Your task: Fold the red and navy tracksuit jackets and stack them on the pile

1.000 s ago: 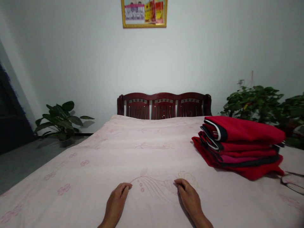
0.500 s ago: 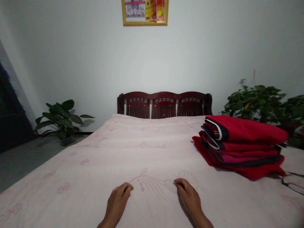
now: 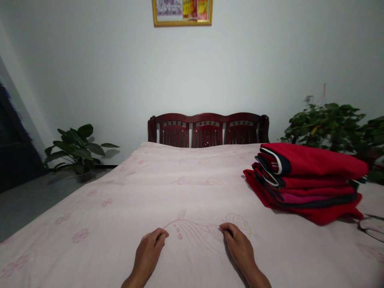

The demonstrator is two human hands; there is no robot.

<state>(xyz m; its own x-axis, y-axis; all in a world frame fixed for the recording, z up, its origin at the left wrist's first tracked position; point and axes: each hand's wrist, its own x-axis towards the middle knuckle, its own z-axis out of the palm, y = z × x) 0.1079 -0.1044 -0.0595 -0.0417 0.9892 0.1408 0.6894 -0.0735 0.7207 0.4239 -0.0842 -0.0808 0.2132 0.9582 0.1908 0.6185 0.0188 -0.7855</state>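
My left hand (image 3: 150,249) rests on the pale pink bedspread (image 3: 120,240), its fingers curled in and the thumb against them. Opposite it, my right hand (image 3: 239,246) lies on the same cloth with fingers bent and closed. Nothing shows in either hand. Between them runs an embroidered flower pattern with curving pink stems. Beyond my right hand, apart from it, sits a stack of folded clothes (image 3: 315,172), mostly red with dark navy parts and white trim. A pair of glasses (image 3: 372,230) lies at the right edge, partly cut off by the frame.
Past the bed stands a dark red wooden bench back (image 3: 207,128) against the wall. A potted plant (image 3: 78,150) is on the floor at left, and another leafy plant (image 3: 327,124) grows behind the clothes. A gold picture frame (image 3: 183,23) hangs above.
The view has shifted very slightly, with the wall picture and bench a little higher in the frame. Both hands stay in place with the same curled fingers.
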